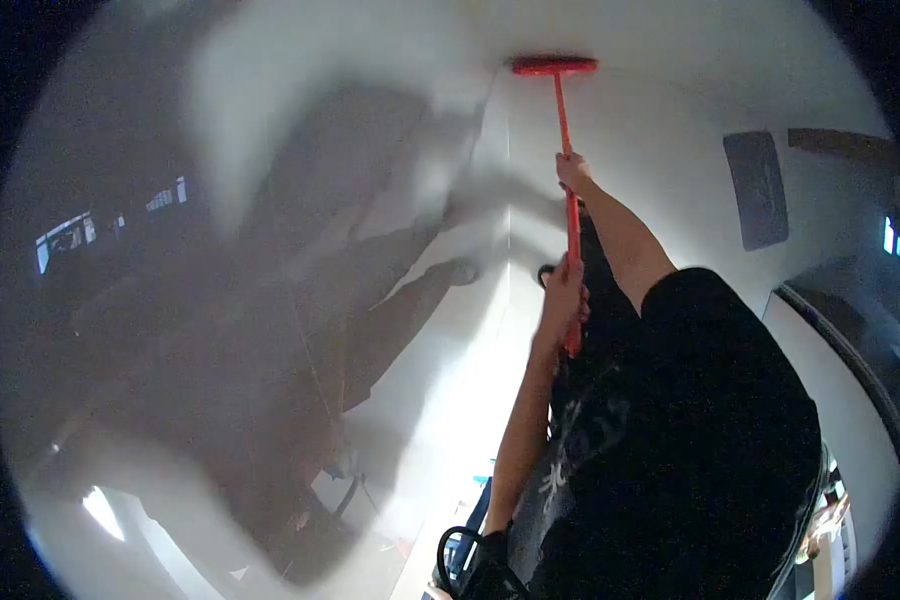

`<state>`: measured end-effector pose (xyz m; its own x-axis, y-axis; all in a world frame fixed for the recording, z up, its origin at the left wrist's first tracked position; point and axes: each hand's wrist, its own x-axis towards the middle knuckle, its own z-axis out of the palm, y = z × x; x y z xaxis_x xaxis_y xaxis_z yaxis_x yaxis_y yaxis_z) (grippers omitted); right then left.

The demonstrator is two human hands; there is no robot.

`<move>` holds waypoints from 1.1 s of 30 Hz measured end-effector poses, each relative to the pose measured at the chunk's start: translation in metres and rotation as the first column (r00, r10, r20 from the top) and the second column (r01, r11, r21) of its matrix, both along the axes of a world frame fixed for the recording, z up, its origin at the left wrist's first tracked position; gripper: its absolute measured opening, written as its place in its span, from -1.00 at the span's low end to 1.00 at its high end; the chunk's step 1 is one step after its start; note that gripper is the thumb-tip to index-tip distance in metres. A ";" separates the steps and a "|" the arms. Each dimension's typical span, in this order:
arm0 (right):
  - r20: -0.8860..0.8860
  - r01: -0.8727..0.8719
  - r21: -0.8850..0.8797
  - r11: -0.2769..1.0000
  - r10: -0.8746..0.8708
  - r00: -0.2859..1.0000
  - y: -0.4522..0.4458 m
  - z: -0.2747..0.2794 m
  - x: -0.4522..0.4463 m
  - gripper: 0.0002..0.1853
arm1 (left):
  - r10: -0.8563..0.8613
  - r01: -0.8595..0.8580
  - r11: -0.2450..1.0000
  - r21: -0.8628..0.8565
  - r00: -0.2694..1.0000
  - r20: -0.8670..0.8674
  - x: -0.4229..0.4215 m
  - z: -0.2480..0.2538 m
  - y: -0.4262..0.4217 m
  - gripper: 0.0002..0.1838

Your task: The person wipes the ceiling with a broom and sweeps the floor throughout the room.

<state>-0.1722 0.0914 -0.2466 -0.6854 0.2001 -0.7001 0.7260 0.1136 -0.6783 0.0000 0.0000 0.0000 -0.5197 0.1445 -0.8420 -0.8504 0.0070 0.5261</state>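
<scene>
- Our long red tool (573, 222) is left of the grey patch (755, 190).
- Our right hand (573, 172) squeezes it, left of the patch.
- Our left hand (564, 298) squeezes it too, lower than the patch.

Black short-sleeved top (710, 400), pale front print (558, 478), bare right hand (573, 171), bare left hand (563, 300)

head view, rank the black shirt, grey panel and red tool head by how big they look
1. Black shirt, largest by far, though it is nearest the camera
2. Grey panel
3. Red tool head, smallest
</scene>
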 end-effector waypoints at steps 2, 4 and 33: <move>0.050 0.076 -0.106 0.991 -0.071 0.996 -0.004 0.005 -0.003 -0.72 | 0.016 -0.020 0.997 -0.080 0.999 -0.044 0.007 -0.010 0.011 -0.47; 0.121 0.134 -0.304 0.943 -0.101 0.988 -0.063 0.002 -0.061 -0.79 | 0.003 -0.018 0.969 -0.247 0.998 -0.062 -0.049 0.006 -0.014 -0.49; -0.113 0.014 0.269 0.963 0.017 0.993 -0.048 -0.042 0.031 -0.73 | -0.182 0.236 0.936 -0.260 0.960 0.215 -0.054 -0.067 -0.002 -0.33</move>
